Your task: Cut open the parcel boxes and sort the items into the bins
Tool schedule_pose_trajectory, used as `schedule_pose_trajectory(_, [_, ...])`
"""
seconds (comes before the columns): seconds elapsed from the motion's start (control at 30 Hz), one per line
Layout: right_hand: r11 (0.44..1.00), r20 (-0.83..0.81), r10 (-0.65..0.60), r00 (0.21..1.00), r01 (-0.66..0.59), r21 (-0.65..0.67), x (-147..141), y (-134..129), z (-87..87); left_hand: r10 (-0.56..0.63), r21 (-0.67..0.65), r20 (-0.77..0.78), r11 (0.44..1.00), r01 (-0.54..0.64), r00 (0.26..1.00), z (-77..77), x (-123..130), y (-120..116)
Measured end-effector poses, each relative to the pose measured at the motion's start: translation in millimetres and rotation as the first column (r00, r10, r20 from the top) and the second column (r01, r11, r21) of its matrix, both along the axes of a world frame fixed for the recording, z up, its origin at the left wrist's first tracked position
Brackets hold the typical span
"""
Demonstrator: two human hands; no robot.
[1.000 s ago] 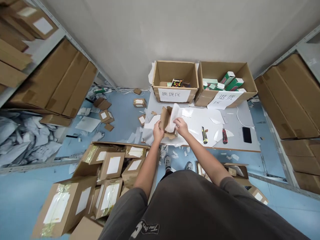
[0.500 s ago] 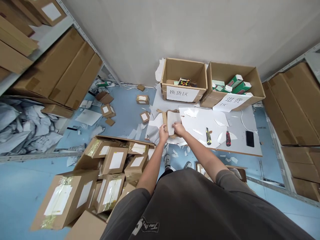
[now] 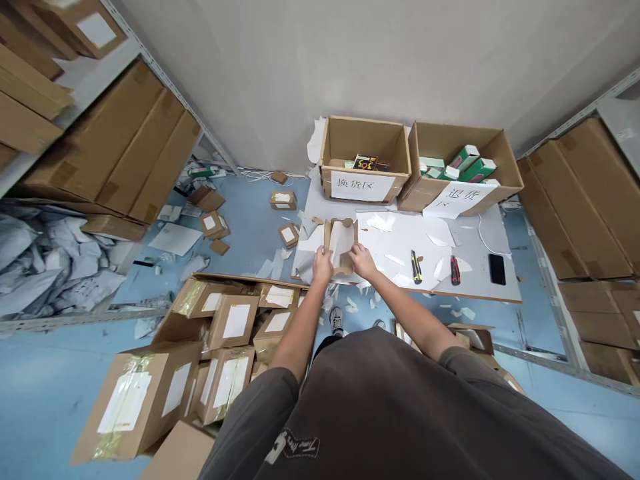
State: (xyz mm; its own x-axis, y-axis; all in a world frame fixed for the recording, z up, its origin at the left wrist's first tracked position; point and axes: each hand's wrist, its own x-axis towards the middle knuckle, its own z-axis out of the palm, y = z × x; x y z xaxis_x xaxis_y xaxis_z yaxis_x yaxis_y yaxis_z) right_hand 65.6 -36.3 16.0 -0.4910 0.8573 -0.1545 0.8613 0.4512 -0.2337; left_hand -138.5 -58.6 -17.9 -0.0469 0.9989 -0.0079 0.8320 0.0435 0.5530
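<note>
**While both hands hold it, the small carton stands open**

As I read it over the head feed, the small carton (image 3: 344, 263) sits at the near left of the worktop (image 3: 477, 283), flaps spread, a white sheet (image 3: 341, 239) lying inside.

Grip: left hand (image 3: 323, 265) closed narrowly on the carton's left flap; right hand (image 3: 362, 260) pinching its right wall, fingers partly hidden.

Progress (my judgement): opening is done; the sheet is not yet out. Whether anything lies beneath it, I cannot tell.

Counts:
- Small carton in hand: one.
- Open bins at the back: two, left bin (image 3: 370, 141) and right bin (image 3: 463, 137), each with one handwritten sign on its front.
- Cutters: two, yellow-black cutter (image 3: 417, 267) and red-black cutter (image 3: 455, 271), lying apart.
- Phone (image 3: 497, 269): one, far right.
- Green-and-white boxes (image 3: 465, 157) in the right bin: several, overlapping; I log no exact figure.
</note>
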Motion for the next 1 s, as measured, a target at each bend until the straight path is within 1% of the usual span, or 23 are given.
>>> schedule_pose_trajectory(0.03, [0.999,0.019,-0.033,0.999,0.033,0.005,0,-3,0.7,-0.033,0.006,-0.070,0.999,0.034,0.997,1.9,-1,1])
schedule_pose_trajectory(0.07, [0.998,0.040,-0.068,0.997,0.068,0.002,1,-5,1.4,-0.092,0.003,-0.131,0.996,0.093,0.987,3.2,-1,2])
schedule_pose_trajectory(0.1, [0.994,0.064,-0.103,0.993,0.104,-0.010,1,-8,2.2,-0.179,-0.018,-0.179,0.984,0.179,0.967,4.0,-1,4])
schedule_pose_trajectory(0.13, [0.990,0.092,-0.136,0.987,0.139,-0.031,1,-11,3.1,-0.293,-0.067,-0.213,0.956,0.285,0.932,4.3,0,6])
schedule_pose_trajectory(0.17, [0.984,0.120,-0.163,0.979,0.171,-0.058,2,-13,3.9,-0.412,-0.136,-0.229,0.911,0.390,0.882,4.0,2,8])
schedule_pose_trajectory(0.2, [0.976,0.147,-0.185,0.972,0.198,-0.085,2,-15,4.4,-0.512,-0.208,-0.229,0.857,0.472,0.828,3.4,3,10])
schedule_pose_trajectory(0.23, [0.970,0.167,-0.195,0.966,0.215,-0.110,2,-17,4.7,-0.583,-0.271,-0.222,0.807,0.525,0.782,2.6,5,12])
schedule_pose_trajectory(0.27, [0.967,0.180,-0.194,0.964,0.219,-0.132,3,-19,4.4,-0.630,-0.317,-0.211,0.768,0.557,0.748,2.0,6,14])
schedule_pose_trajectory(0.3, [0.965,0.188,-0.188,0.964,0.217,-0.149,3,-20,3.5,-0.657,-0.341,-0.195,0.741,0.578,0.728,1.8,6,16])
schedule_pose_trajectory(0.33, [0.963,0.193,-0.180,0.964,0.213,-0.164,3,-22,2.1,-0.672,-0.342,-0.175,0.727,0.595,0.720,2.0,5,18])
schedule_pose_trajectory(0.4, [0.957,0.201,-0.165,0.965,0.206,-0.204,3,-24,-2.7,-0.671,-0.292,-0.132,0.730,0.618,0.730,4.0,-2,21])
schedule_pose_trajectory(0.47, [0.938,0.210,-0.160,0.965,0.214,-0.271,2,-24,-9.2,-0.632,-0.208,-0.097,0.768,0.606,0.769,6.9,-13,21])
schedule_pose_trajectory(0.53, [0.914,0.199,-0.168,0.965,0.228,-0.336,-1,-24,-16.0,-0.579,-0.147,-0.086,0.812,0.564,0.811,8.7,-25,20])
schedule_pose_trajectory(0.57, [0.900,0.191,-0.181,0.965,0.240,-0.364,-4,-23,-19.1,-0.566,-0.139,-0.089,0.822,0.552,0.820,8.7,-30,19])
schedule_pose_trajectory(0.7, [0.838,0.167,-0.281,0.945,0.326,-0.438,-20,-16,-28.0,-0.560,-0.173,-0.103,0.824,0.540,0.822,2.3,-44,16])
schedule_pose_trajectory(0.77, [0.831,0.162,-0.323,0.933,0.361,-0.424,-32,-14,-31.4,-0.515,-0.162,-0.076,0.852,0.499,0.854,-3.0,-46,16])
schedule_pose_trajectory(0.87, [0.855,0.171,-0.353,0.920,0.391,-0.342,-50,-18,-36.0,-0.412,-0.091,0.030,0.906,0.413,0.911,-9.3,-47,18])
schedule_pose_trajectory(0.93, [0.869,0.155,-0.373,0.915,0.403,-0.287,-56,-24,-38.0,-0.386,-0.063,0.079,0.918,0.391,0.919,-10.5,-48,19])
schedule_pose_trajectory(1.0, [0.874,0.116,-0.405,0.907,0.421,-0.241,-55,-30,-37.9,-0.405,-0.055,0.077,0.911,0.409,0.911,-8.4,-49,18])
